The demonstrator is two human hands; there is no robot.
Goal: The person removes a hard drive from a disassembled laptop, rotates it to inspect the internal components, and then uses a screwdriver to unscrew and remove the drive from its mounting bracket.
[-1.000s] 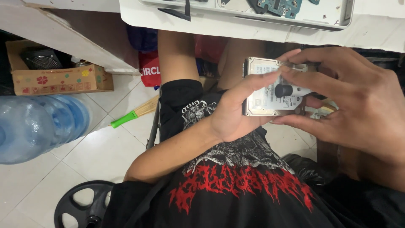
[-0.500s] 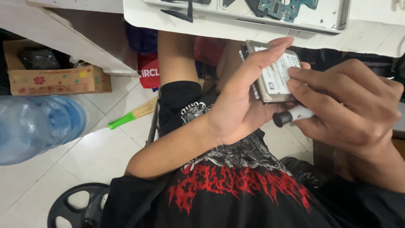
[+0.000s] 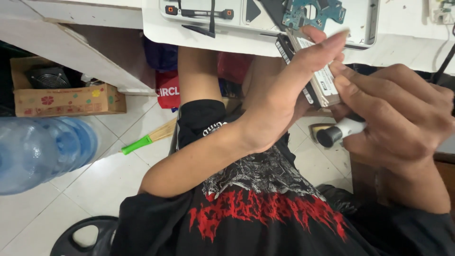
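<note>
The left hand (image 3: pixel 279 95) clamps a hard drive (image 3: pixel 315 76) in mid-air, just off the table's (image 3: pixel 407 42) near edge. The right hand (image 3: pixel 398 118) grips a white-handled screwdriver (image 3: pixel 341 132) against it. With the drive tilted and unsupported, a slipping tip could scratch it or knock it to the floor (image 3: pixel 95 175).

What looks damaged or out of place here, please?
The hard drive held in the left hand shows no visible damage. A bare blue circuit board lies loose on the white tray above, apart from any drive. The right hand grips a white-handled tool.
</note>
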